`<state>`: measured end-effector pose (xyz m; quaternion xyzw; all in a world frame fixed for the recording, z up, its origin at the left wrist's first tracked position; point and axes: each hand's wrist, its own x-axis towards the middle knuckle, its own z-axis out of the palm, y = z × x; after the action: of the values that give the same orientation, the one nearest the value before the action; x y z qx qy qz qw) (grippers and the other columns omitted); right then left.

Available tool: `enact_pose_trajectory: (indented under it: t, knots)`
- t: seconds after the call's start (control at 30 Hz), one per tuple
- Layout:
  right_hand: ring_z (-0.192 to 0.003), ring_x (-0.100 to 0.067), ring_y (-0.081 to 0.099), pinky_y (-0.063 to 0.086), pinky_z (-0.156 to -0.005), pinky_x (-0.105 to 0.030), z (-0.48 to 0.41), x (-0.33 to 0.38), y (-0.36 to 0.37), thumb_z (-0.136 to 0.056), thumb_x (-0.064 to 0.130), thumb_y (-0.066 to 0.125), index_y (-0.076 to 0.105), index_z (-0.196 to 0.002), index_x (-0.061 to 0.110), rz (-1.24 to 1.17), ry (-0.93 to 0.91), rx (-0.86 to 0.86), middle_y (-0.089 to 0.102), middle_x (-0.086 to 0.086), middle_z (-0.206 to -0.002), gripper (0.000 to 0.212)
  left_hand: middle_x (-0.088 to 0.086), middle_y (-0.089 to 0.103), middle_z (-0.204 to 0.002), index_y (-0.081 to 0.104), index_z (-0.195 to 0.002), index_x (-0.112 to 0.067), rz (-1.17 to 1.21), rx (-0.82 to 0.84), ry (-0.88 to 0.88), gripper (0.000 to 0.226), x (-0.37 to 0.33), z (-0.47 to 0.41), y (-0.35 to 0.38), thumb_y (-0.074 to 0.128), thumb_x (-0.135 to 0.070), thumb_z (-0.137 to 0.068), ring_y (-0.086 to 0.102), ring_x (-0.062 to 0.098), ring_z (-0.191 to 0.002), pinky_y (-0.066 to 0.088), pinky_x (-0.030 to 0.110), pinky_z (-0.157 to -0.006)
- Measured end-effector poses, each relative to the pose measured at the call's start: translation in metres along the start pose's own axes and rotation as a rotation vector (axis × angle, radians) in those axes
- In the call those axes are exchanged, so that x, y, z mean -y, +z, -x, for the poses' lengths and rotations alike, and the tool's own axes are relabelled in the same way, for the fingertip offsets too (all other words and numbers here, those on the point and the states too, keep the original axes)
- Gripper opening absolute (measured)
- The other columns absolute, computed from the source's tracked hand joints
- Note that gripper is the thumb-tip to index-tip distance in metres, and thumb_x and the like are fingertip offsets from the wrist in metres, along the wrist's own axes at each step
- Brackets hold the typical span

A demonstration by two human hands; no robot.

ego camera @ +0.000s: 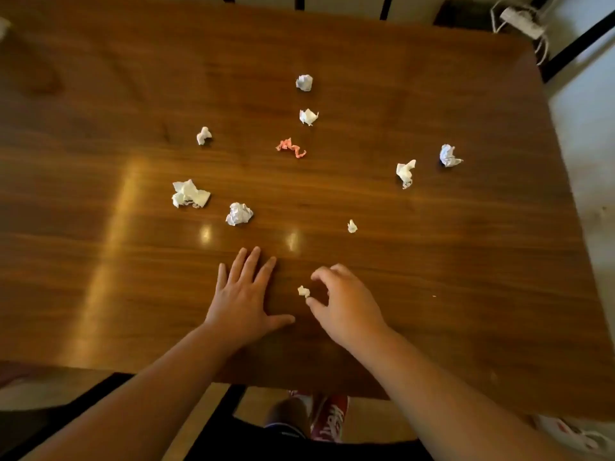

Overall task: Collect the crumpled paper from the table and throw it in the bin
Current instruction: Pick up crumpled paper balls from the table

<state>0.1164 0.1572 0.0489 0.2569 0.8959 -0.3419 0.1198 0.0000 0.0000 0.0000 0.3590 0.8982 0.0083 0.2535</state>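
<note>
Several crumpled paper balls lie scattered on a brown wooden table (466, 261). A tiny white scrap (303, 291) lies near the front edge, between the curled thumb and fingers of my right hand (346, 302), which touches it at the thumb tip without closing on it. My left hand (244, 296) rests flat on the table, fingers spread, just left of the scrap. Farther out lie a white ball (239, 213), a larger wad (189, 194), a small bit (352, 226), a pink twist (290, 148) and others (405, 173) (449, 155) (308, 116) (304, 82) (203, 135). No bin is in view.
The table's front edge runs just below my forearms; red shoes (327, 417) show on the floor under it. A white power strip with cables (522, 21) lies on the floor past the far right corner. A white bag (579, 434) sits at the lower right.
</note>
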Motion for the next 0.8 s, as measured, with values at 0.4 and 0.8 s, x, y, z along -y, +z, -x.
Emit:
enact_pose_trajectory:
  t: [0.4,0.8]
  knots:
    - [-0.107,-0.009,0.054,0.049,-0.079,-0.019,-0.029,0.002,0.036,-0.096,0.019,0.052,0.053,-0.128,0.026,0.133,-0.075,0.044,0.048,0.004,-0.129,0.033,0.005,0.009,-0.164,0.02,-0.151,-0.032,-0.021,-0.168,0.128,0.098,0.012,-0.017,0.016,0.027,-0.09,-0.073,-0.003,0.023,-0.15,0.008,0.059,-0.118]
    - [-0.081,-0.005,0.06,0.053,-0.069,-0.018,-0.076,-0.053,-0.034,-0.085,0.018,0.069,0.049,-0.131,0.026,-0.067,0.106,-0.297,0.059,0.012,-0.091,0.051,0.007,0.035,-0.153,0.043,-0.139,-0.027,0.015,-0.283,0.169,0.083,-0.022,-0.058,0.005,0.034,-0.082,-0.078,0.021,0.026,-0.146,0.013,0.059,-0.117]
